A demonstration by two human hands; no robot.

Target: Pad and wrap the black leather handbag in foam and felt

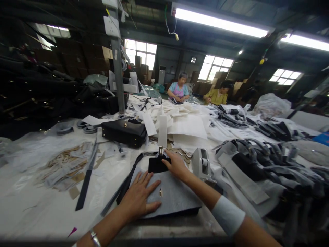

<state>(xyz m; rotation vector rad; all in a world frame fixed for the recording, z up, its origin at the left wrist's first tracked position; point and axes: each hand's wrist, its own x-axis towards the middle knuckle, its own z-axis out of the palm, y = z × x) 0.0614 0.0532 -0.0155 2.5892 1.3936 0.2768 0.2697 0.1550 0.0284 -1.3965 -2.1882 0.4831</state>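
Observation:
In front of me lies a black handbag [180, 213], its upper face covered by a grey lining sheet [177, 188] with a small gold fitting in it. My left hand [140, 195] rests flat on this sheet with its fingers spread. At the bag's far end, my right hand [176, 164] has its thumb on a black tab [155, 165] and its other fingers curled at the far edge, partly hidden. Just beside those fingertips stands a metal clasp [160, 150]. A black strap [132, 171] runs along the bag's left side.
A grey tape dispenser [202, 164] stands right of the bag. Another black handbag [124, 132] sits farther back, near white foam sheets [189, 125]. Grey-lined bag parts [246, 175] are heaped at right, paper scraps [69, 168] at left. Two people [178, 91] work across the table.

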